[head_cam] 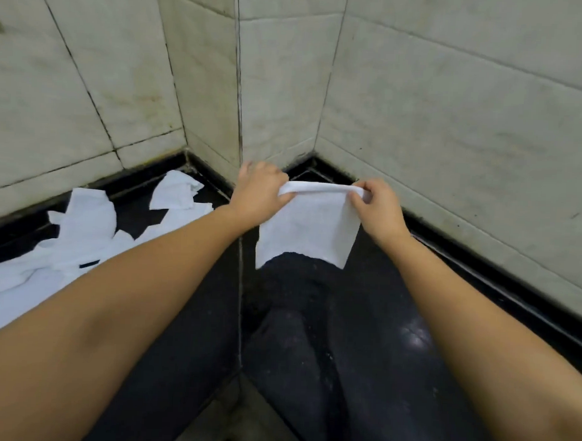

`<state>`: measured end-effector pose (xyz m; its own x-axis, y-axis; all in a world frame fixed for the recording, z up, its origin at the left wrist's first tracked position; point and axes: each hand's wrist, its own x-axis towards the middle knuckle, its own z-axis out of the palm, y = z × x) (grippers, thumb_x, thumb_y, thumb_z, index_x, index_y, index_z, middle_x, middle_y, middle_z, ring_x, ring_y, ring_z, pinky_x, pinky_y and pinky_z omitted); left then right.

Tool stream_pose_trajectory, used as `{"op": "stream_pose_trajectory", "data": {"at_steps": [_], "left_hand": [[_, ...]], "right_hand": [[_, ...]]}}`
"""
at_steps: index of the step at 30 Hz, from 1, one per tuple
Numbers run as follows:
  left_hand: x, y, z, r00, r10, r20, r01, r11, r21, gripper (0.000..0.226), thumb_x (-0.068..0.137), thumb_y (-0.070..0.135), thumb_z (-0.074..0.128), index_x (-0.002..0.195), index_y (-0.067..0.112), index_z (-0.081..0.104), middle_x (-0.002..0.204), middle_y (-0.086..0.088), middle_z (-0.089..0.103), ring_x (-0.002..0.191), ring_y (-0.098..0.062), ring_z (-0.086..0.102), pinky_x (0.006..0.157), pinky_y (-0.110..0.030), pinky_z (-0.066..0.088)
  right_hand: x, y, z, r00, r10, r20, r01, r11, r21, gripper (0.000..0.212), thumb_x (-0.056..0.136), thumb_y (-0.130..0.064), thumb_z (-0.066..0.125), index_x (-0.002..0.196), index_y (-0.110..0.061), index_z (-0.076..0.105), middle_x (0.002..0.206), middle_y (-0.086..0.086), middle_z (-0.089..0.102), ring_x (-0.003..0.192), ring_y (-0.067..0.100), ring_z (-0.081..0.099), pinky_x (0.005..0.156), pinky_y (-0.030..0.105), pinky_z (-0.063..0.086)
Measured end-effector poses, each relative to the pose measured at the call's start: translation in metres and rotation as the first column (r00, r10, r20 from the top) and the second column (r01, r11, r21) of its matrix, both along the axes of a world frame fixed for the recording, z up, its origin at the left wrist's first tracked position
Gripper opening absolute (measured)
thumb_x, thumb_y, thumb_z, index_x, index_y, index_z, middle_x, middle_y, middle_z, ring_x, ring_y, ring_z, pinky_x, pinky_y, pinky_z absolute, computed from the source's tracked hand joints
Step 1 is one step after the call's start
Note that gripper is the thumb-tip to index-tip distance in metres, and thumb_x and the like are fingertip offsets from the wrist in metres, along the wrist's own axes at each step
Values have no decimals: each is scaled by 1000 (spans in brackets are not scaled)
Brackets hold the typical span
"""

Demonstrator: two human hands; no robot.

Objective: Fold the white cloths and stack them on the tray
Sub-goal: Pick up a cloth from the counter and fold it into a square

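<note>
Both hands, left and right, pinch the top corners of a cloth so it hangs flat over the tabletop; unfolded cloths lie at nine o'clock.

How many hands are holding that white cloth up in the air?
2: the left hand pinches the left end of the folded white cloth's top edge, the right hand the right end.

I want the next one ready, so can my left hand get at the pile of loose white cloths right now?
Probably not yet: the left hand pinches the held white cloth along with the right hand. Nothing blocks the loose cloths lying beside the left forearm.
</note>
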<state>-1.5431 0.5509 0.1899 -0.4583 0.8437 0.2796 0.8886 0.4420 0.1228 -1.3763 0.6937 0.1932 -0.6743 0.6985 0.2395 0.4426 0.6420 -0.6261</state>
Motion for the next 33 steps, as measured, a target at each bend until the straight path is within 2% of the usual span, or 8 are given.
{"op": "stream_pose_trajectory", "data": {"at_steps": [3, 7, 13, 17, 20, 23, 29, 33], "left_hand": [[14, -3, 9, 999, 32, -14, -31, 999, 41, 31, 92, 41, 48, 90, 13, 61, 98, -6, 60, 103, -27, 51, 111, -47, 21], [40, -29, -15, 991, -63, 118, 68, 997, -40, 28, 91, 40, 53, 77, 17, 51, 78, 0, 56, 80, -20, 49, 108, -44, 22], [97, -97, -96, 864, -91, 495, 257, 926, -278, 26, 90, 29, 59, 70, 13, 58, 68, -5, 58, 68, -19, 55, 65, -33, 40], [119, -126, -136, 773, 4, 635, 276, 899, -341, 30, 90, 25, 59, 65, 10, 54, 63, -5, 50, 61, -14, 48, 61, -28, 35], [112, -133, -143, 682, 89, 726, 165, 948, -271, 28, 89, 23, 61, 61, 19, 56, 59, 6, 51, 56, -4, 47, 58, -19, 37], [99, -122, -142, 606, 145, 782, 8, 982, -189, 27, 89, 21, 62, 66, 7, 60, 59, 5, 54, 53, 1, 52, 55, -11, 37], [76, -80, -159, 617, 309, 723, -236, 950, -205, 31, 91, 28, 58, 63, 19, 47, 64, 3, 48, 68, -17, 50, 65, -29, 40], [77, -67, -173, 647, 405, 646, -307, 914, -265, 26, 93, 33, 53, 69, 23, 48, 71, 5, 49, 79, -19, 53, 87, -41, 43]], "right_hand": [[29, 7, 7, 997, -20, -78, 19, 1000, -19, 12, 91, -16, 52, 80, -19, 55, 88, 1, 54, 77, 17, 48, 58, 25, 33], [79, 0, -20, 998, 9, -58, -13, 997, -82, 11, 89, -14, 59, 81, -21, 62, 91, 4, 60, 78, 16, 53, 70, 27, 40], [163, -35, -100, 947, 208, 243, -101, 915, -391, 9, 87, -15, 65, 78, -19, 65, 77, -2, 62, 73, 12, 53, 65, 26, 41], [191, -47, -132, 866, 299, 400, -53, 851, -522, 8, 87, -20, 65, 83, -13, 66, 79, 3, 64, 73, 12, 56, 68, 26, 43], [186, -39, -131, 864, 309, 397, -38, 826, -562, 12, 88, -17, 64, 76, -16, 63, 71, -3, 58, 67, 10, 52, 63, 22, 39], [161, -25, -127, 922, 228, 312, -9, 820, -572, 15, 89, -14, 62, 75, -17, 61, 75, 1, 59, 72, 13, 53, 64, 24, 40], [104, -6, -143, 943, -26, 331, 187, 866, -463, 7, 93, -20, 56, 90, -15, 59, 85, 2, 59, 80, 17, 54, 63, 27, 39], [86, -4, -162, 895, -103, 434, 280, 887, -367, 12, 94, -22, 52, 97, -12, 59, 93, 6, 61, 90, 25, 57, 74, 32, 44]]}}
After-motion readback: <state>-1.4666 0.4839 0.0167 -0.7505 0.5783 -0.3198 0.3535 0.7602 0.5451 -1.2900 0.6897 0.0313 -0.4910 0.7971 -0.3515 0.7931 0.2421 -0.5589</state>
